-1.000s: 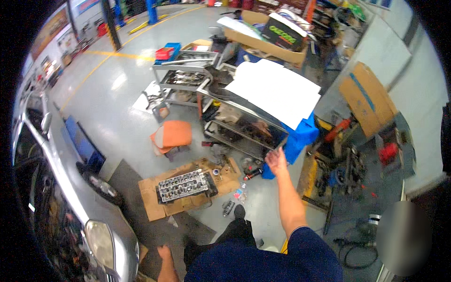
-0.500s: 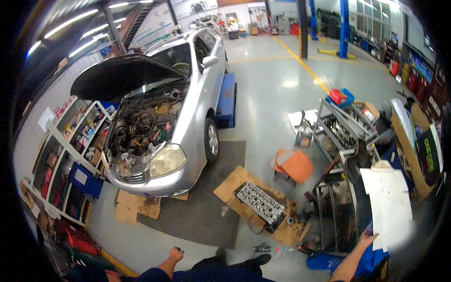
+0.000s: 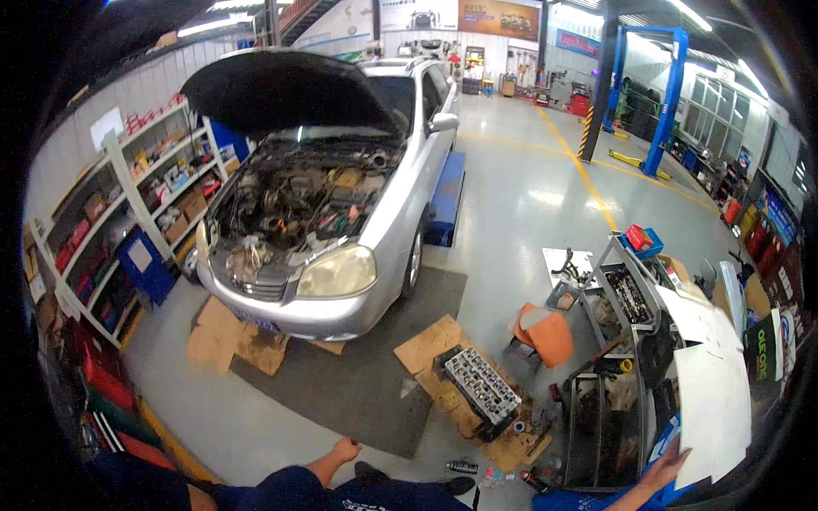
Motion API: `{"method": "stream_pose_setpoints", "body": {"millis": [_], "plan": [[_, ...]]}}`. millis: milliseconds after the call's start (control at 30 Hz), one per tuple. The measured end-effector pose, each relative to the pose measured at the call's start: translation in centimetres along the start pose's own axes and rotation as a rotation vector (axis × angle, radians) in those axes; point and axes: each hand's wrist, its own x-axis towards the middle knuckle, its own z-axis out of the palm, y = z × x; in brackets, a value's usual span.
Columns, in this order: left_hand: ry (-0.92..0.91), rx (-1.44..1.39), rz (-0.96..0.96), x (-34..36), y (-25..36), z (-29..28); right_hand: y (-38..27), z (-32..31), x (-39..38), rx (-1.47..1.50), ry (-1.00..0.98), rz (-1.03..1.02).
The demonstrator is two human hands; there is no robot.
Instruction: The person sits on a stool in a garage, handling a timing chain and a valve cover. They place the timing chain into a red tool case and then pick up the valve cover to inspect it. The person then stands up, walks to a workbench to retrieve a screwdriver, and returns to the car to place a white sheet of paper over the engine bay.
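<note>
My left hand [image 3: 345,449] hangs low in front of me with its fingers curled; what they hold, if anything, is too small to make out. My right hand [image 3: 669,467] grips the lower left edge of large white paper sheets [image 3: 711,400] at the right. Their upper part overlaps the trolley area. On cardboard [image 3: 419,342] ahead of my feet lies a metal cylinder head [image 3: 483,385]. Beyond it to the left stands a silver car [image 3: 396,289] with its hood [image 3: 290,92] raised and its engine bay [image 3: 298,204] exposed.
An orange-topped stool [image 3: 547,335] stands beside the tool trolley [image 3: 626,285] at the right. Spray cans [image 3: 463,467] and small items lie near my feet. Shelving [image 3: 128,200] lines the left wall. A blue car lift [image 3: 669,102] stands far right.
My view has turned, so the car and the floor items sit farther right. The paper sheets have shifted and tilted in my right hand. My left hand stays low with its fingers curled.
</note>
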Motion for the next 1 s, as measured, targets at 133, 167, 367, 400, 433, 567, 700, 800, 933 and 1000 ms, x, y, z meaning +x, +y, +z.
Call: {"method": "stream_pose_setpoints", "body": {"millis": [133, 167, 367, 400, 433, 567, 700, 800, 933, 1000], "plan": [[0.065, -0.12, 0.142, 4.2, 1.0, -2.1, 2.1, -8.3, -9.8, 1.017, -0.713, 0.862], [0.077, -0.263, 0.084, 3.1, 0.5, -4.4, 1.6, -0.2, -18.0, 0.575, -0.263, 0.646], [-0.291, -1.255, 0.524, -4.8, 7.2, -18.2, 7.3, 10.8, -38.8, -0.028, -0.517, 0.638], [-0.335, -1.415, 0.511, -5.3, 6.0, -20.1, 9.1, 12.7, -41.6, -0.014, -0.569, 0.713], [-0.385, -1.571, 0.504, -5.4, 5.3, -21.8, 11.2, 14.4, -44.2, -0.013, -0.623, 0.733], [-0.152, -2.005, 0.448, -6.0, -1.1, -26.1, 14.0, 23.9, -54.7, -0.085, -0.834, 1.054], [0.194, -2.116, 0.603, -7.6, -9.5, -29.4, 21.8, 26.9, -61.9, -0.366, -1.16, 1.198], [0.437, -2.218, 0.594, -9.3, -14.8, -32.0, 27.0, 31.5, -68.2, -0.418, -1.373, 1.26], [0.596, -1.979, 0.919, -12.3, -17.8, -38.8, 31.1, 40.4, -75.9, -0.295, -1.364, 1.523], [0.653, -2.127, 0.867, -11.5, -18.4, -42.5, 34.6, 43.4, -78.7, -0.261, -1.571, 1.336]]}}
